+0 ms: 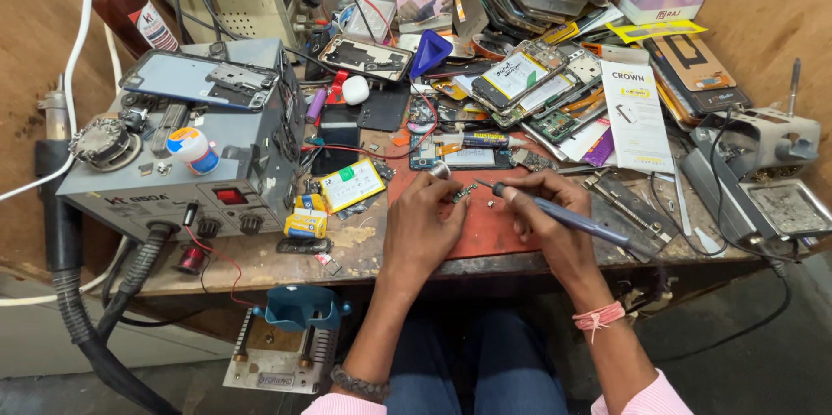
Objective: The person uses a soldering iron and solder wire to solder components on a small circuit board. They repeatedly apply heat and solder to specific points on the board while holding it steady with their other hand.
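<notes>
My right hand [542,207] grips a blue-handled soldering iron [572,222] like a pen, its tip pointing left at a small green circuit board [459,193] on the red work mat [485,233]. My left hand [425,220] rests on the mat beside that board, fingers curled, pinching a thin strand of solder wire [440,171] near the tip. An opened phone [464,156] with exposed board lies just behind the hands.
A grey hot-air rework station [173,172] with hose stands at left, a phone back [195,79] on top. Opened phones, batteries [351,184] and parts are piled at the back. An iron stand with tray [784,203] sits at right. A brown bottle [130,8] stands far left.
</notes>
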